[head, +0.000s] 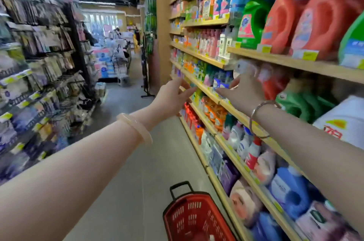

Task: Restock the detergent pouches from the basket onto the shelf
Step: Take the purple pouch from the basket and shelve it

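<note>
Wooden shelving (262, 59) is running along the right side of the aisle and receding toward the back, its tiers carrying red jugs (315, 22), a green jug (254, 22) and blue jugs (291, 191). A hanging-goods rack (39, 63) is lining the left side of the aisle. A red basket (197, 219) with a black handle is standing on the floor (137, 162) just beside the lowest tier, its long axis running roughly along the aisle; what it is holding is too blurred to tell.

Both arms are reaching forward to the middle tier. The right hand (243, 91), a metal bangle (258, 118) on its wrist, is spreading its fingers wide over the blue detergent pouches (221, 81), which are standing upright in a row at the tier's front edge, their long axes vertical. Whether the fingertips are touching the pouches cannot be told through the blur; nothing is enclosed in this grip. The left hand (173, 97), a pale bangle (136, 128) on its wrist, is extending with fingers straight and apart toward the same tier's front edge, holding nothing.
</note>
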A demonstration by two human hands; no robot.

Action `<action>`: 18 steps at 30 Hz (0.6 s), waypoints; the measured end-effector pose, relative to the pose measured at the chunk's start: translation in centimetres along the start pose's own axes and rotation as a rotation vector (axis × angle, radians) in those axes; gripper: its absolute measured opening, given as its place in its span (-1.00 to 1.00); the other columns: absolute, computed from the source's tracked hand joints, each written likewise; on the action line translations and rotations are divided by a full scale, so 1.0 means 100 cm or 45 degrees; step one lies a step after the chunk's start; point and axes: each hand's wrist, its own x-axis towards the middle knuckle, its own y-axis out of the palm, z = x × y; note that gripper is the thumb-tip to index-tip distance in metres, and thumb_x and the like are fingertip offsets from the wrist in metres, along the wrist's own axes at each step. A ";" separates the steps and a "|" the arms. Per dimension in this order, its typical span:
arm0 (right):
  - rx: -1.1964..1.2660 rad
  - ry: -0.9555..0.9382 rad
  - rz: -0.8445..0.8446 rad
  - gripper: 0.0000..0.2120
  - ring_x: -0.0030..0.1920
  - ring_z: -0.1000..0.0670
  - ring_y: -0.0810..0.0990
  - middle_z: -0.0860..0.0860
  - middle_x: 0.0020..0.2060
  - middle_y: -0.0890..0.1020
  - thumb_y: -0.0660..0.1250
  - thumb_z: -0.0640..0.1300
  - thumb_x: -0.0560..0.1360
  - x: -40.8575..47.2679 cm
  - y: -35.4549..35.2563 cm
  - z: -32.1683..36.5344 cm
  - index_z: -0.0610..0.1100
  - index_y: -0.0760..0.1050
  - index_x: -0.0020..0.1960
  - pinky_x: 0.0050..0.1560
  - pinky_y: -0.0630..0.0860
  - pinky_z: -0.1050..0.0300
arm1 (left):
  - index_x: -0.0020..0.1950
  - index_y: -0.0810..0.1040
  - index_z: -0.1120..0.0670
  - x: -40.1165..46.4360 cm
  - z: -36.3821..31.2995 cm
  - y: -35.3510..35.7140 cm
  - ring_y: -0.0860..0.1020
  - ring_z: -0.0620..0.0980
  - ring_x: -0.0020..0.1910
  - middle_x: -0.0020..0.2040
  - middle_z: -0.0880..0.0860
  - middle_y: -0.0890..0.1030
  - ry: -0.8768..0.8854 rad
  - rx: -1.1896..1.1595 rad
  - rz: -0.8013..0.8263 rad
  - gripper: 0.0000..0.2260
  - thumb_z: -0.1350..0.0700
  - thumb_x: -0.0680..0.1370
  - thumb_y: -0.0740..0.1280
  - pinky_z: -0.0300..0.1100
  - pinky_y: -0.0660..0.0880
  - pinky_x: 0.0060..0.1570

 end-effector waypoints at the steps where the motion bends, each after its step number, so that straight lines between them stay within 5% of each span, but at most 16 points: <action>1: -0.019 0.019 0.005 -0.63 -0.12 -0.17 0.54 -0.12 -0.23 0.52 0.42 0.06 0.40 0.005 0.013 -0.009 -0.23 0.43 -0.11 -0.22 0.31 0.12 | -0.01 0.39 0.11 0.012 0.015 0.008 0.60 0.19 -0.19 -0.11 0.17 0.62 -0.009 -0.009 0.027 -0.84 0.02 0.56 0.25 0.13 0.59 -0.21; 7: -0.098 0.382 0.000 -0.57 0.10 -0.20 0.55 -0.20 0.01 0.60 0.42 0.04 0.41 0.006 0.098 -0.101 -0.26 0.48 0.08 -0.11 0.35 0.10 | -0.03 0.36 0.11 0.064 0.115 0.092 0.49 0.02 -0.39 -0.28 0.07 0.54 -0.104 -0.106 0.341 -0.86 0.06 0.57 0.25 -0.23 0.48 -0.54; 10: -0.137 0.579 0.034 -0.50 0.11 -0.19 0.54 -0.16 -0.09 0.60 0.41 0.01 0.43 -0.020 0.138 -0.162 -0.30 0.41 0.21 -0.15 0.30 0.14 | -0.03 0.38 0.10 0.064 0.171 0.152 0.53 0.08 -0.31 -0.24 0.09 0.56 -0.140 -0.082 0.526 -0.86 0.05 0.57 0.26 -0.11 0.53 -0.42; 14: -0.166 0.822 0.140 -0.57 0.11 -0.21 0.56 -0.21 0.06 0.60 0.40 -0.01 0.45 -0.069 0.191 -0.249 -0.21 0.40 0.21 -0.11 0.36 0.08 | -0.03 0.43 0.09 0.042 0.243 0.243 0.54 0.08 -0.21 -0.15 0.15 0.63 -0.171 0.043 0.791 -0.85 0.02 0.55 0.28 0.02 0.55 -0.12; 18: -0.272 1.012 0.332 -0.65 0.10 -0.20 0.56 -0.19 0.01 0.61 0.36 0.01 0.47 -0.129 0.254 -0.343 -0.23 0.42 0.09 -0.08 0.42 0.04 | 0.06 0.52 0.13 0.004 0.320 0.335 0.58 0.16 -0.16 -0.12 0.15 0.61 -0.087 0.204 1.056 -0.82 0.08 0.52 0.32 -0.05 0.50 -0.16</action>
